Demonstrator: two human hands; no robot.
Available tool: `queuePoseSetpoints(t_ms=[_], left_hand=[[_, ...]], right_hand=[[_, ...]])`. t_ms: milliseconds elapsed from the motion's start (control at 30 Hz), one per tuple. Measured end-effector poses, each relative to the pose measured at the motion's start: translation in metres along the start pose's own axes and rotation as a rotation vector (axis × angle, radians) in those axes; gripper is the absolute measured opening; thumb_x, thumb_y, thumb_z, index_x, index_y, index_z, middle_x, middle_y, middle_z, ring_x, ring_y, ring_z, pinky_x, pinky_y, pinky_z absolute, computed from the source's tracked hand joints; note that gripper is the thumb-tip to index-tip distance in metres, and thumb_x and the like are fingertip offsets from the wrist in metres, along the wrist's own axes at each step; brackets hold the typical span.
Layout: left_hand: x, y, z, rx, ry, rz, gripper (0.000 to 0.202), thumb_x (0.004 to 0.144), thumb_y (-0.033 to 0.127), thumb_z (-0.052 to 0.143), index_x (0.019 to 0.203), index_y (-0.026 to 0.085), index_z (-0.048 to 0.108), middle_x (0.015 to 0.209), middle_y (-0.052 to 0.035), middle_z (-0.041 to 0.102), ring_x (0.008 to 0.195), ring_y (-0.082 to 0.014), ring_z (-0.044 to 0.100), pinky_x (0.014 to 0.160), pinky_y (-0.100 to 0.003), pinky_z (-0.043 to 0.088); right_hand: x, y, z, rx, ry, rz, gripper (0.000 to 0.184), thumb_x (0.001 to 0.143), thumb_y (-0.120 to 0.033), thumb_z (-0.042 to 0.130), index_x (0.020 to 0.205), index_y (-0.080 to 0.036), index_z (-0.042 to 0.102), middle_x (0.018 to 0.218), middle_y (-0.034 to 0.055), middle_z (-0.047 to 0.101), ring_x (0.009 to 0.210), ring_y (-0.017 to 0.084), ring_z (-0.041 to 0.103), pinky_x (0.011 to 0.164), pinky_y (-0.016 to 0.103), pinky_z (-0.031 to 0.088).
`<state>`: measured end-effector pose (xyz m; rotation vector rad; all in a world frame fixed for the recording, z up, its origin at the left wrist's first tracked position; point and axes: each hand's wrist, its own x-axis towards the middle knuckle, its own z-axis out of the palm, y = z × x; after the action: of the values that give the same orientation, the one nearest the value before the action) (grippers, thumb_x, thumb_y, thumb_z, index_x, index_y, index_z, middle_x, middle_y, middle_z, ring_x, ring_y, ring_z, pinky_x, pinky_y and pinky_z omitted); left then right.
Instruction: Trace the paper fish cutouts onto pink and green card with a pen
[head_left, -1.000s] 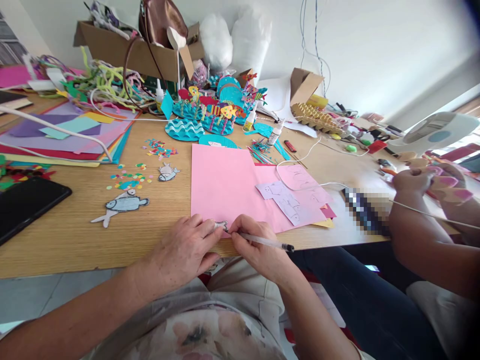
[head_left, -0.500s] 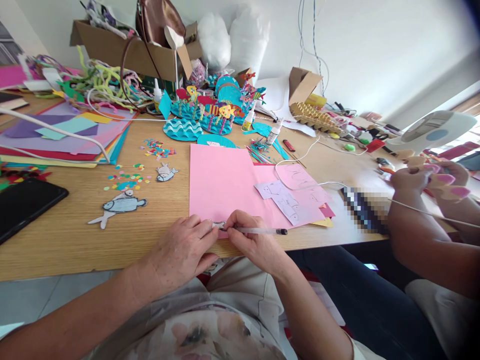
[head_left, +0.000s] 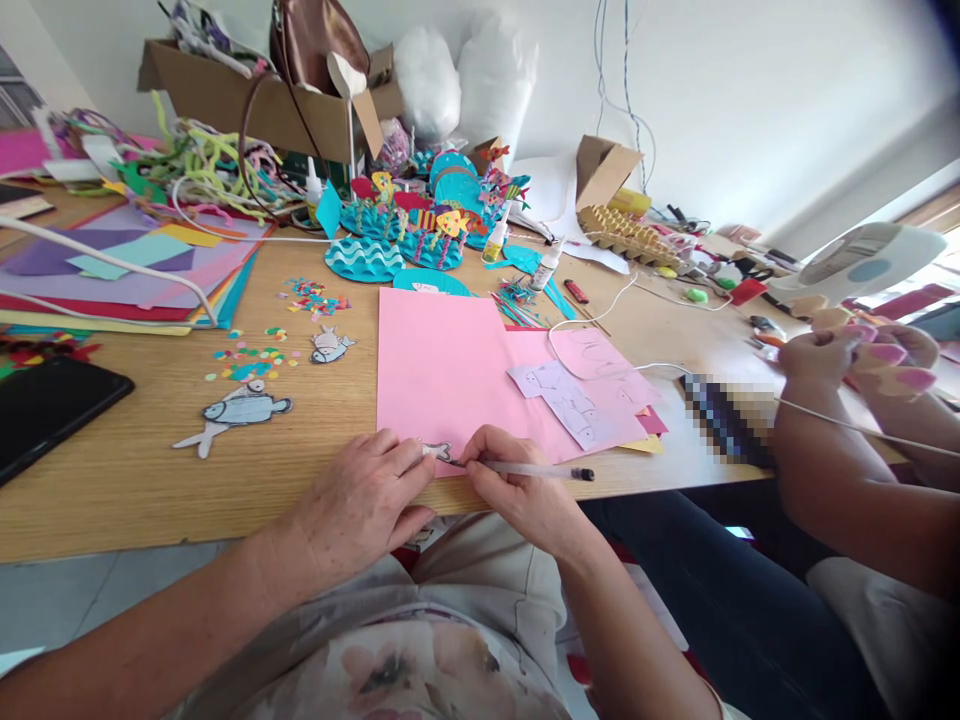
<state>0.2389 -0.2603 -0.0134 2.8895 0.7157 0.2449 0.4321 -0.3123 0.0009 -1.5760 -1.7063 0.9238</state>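
Head view: I see the right hand (head_left: 517, 492) slid slightly rightward since last frame, fingers pinched tight round the pen (head_left: 534, 469), tip by the fish cutout's (head_left: 437, 451) tail on pink paper (head_left: 442, 365). Left hand (head_left: 366, 497): fingers loosely extended, pressing cutout. Pen work seems unfinished.
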Motion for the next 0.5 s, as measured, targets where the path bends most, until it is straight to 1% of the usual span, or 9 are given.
queuePoseSetpoints(t_ms=[200, 500], left_hand=[[0.0003, 0.0008, -0.0002, -0.012, 0.000, 0.000, 0.022, 0.085, 0.025, 0.055, 0.106, 0.016, 0.055, 0.099, -0.0059, 0.056, 0.092, -0.0255, 0.047, 0.080, -0.042, 0.044], [-0.0001, 0.0002, -0.0002, 0.005, 0.010, 0.008, 0.022, 0.086, 0.026, 0.054, 0.105, 0.016, 0.055, 0.099, -0.0065, 0.056, 0.090, -0.0254, 0.047, 0.078, -0.042, 0.044]], right_hand=[[0.0015, 0.0031, -0.0007, 0.019, 0.017, 0.040, 0.009, 0.079, -0.013, 0.046, 0.077, -0.019, 0.051, 0.055, -0.0061, 0.046, 0.049, 0.008, 0.038, 0.045, 0.020, 0.028], [0.0036, 0.0059, 0.0004, 0.039, 0.050, 0.042, 0.010, 0.078, -0.013, 0.045, 0.074, -0.019, 0.051, 0.056, -0.0055, 0.048, 0.049, 0.008, 0.039, 0.045, 0.020, 0.028]])
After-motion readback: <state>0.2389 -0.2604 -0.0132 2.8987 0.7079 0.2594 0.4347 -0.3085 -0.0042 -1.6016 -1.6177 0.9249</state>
